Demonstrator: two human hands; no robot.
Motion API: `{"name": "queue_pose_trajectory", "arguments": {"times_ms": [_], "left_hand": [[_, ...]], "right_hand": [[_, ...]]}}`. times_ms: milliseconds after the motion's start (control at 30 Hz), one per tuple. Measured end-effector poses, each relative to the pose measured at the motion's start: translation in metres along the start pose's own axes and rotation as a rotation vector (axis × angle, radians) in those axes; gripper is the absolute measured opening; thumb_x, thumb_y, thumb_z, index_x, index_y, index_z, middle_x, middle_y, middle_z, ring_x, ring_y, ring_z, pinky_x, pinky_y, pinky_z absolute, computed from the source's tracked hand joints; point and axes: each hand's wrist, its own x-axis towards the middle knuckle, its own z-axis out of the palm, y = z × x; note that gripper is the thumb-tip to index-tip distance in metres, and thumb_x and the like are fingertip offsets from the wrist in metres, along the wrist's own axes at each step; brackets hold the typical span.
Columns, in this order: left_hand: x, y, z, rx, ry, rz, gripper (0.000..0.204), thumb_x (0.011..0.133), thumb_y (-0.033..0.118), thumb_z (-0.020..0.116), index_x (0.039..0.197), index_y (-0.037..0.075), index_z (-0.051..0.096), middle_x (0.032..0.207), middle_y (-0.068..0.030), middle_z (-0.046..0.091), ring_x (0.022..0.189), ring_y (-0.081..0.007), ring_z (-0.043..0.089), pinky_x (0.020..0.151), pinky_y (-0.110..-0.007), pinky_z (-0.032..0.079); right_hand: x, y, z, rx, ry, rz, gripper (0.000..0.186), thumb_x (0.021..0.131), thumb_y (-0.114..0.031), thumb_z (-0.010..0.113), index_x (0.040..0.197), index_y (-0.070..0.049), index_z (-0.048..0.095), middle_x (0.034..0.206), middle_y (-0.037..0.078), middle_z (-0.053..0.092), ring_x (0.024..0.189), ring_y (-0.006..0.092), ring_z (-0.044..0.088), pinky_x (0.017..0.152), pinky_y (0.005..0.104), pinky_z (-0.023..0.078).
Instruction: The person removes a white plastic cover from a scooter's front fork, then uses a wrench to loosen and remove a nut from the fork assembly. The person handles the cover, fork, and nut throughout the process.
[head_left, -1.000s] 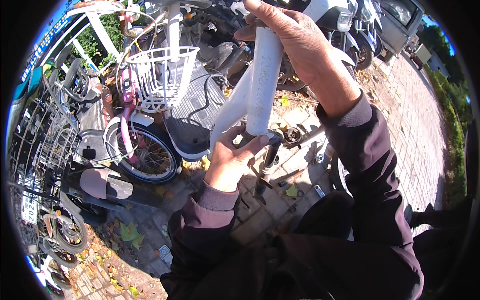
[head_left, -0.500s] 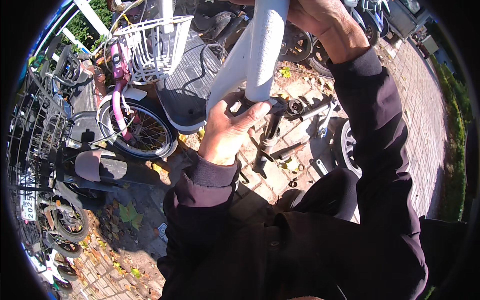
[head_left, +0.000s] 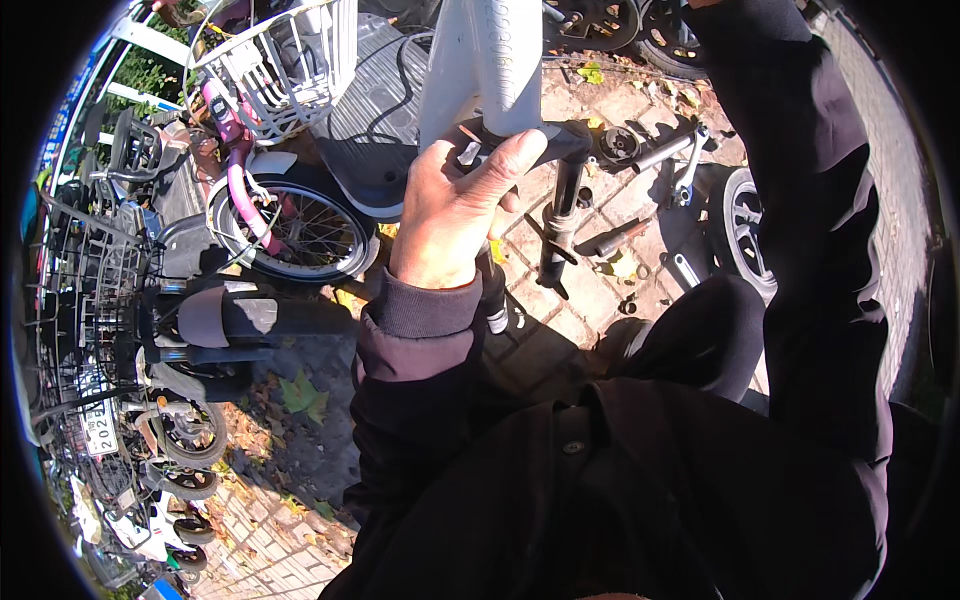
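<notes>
My left hand (head_left: 460,200) has its thumb and fingers wrapped round a dark metal fitting (head_left: 555,140) at the bottom of a white tube (head_left: 505,65), which has printed markings and a white branch beside it. A dark shaft with metal rings (head_left: 565,205) extends down from the fitting, right of my fingers. The upper end of the white tube is cut off by the top edge. Only a sliver of my right hand (head_left: 700,4) shows there, past its dark sleeve, so its fingers and whatever they hold are out of sight.
On the paving lie a round part (head_left: 620,145), a metal tube (head_left: 662,150), a crank (head_left: 688,170), small rings and a wheel (head_left: 740,230). At left stand a pink bicycle (head_left: 240,170) with a white basket (head_left: 300,60), a dark scooter deck (head_left: 370,140) and several two-wheelers.
My view has tipped downward, so the tube and my hands sit higher in the picture and my right hand has almost left it. My left hand still grips the fitting.
</notes>
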Motion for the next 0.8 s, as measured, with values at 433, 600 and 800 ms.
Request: {"name": "queue_pose_trajectory", "arguments": {"times_ms": [433,600,800], "left_hand": [[0.002,-0.005,0.002,-0.089,0.004,0.059,0.060,0.083,0.029,0.083,0.127,-0.003,0.056,0.096,-0.0021,0.065,0.065,-0.0060,0.054,0.050,-0.018,0.038],[0.001,-0.001,0.006,-0.064,0.062,0.063,0.042,0.084,0.017,0.083,0.112,-0.008,0.064,0.097,-0.0056,0.070,0.083,-0.0082,0.063,0.073,-0.021,0.049],[0.001,-0.003,0.014,-0.025,0.124,0.104,0.039,0.086,0.016,0.080,0.112,-0.009,0.064,0.095,-0.0053,0.070,0.083,-0.0088,0.062,0.075,-0.023,0.049]], "right_hand": [[0.002,0.010,0.014,-0.100,0.410,0.019,0.035,0.092,-0.032,0.067,0.103,0.001,0.068,0.091,0.013,0.070,0.084,0.0224,0.067,0.079,0.0366,0.055],[-0.001,0.000,0.031,-0.234,0.455,0.012,0.037,0.093,-0.037,0.065,0.100,-0.001,0.067,0.087,0.010,0.069,0.082,0.0178,0.063,0.075,0.0316,0.049],[-0.002,-0.005,0.048,-0.322,0.603,0.092,0.036,0.093,-0.036,0.063,0.098,0.000,0.067,0.082,0.008,0.068,0.077,0.0160,0.061,0.072,0.0311,0.048]]}}
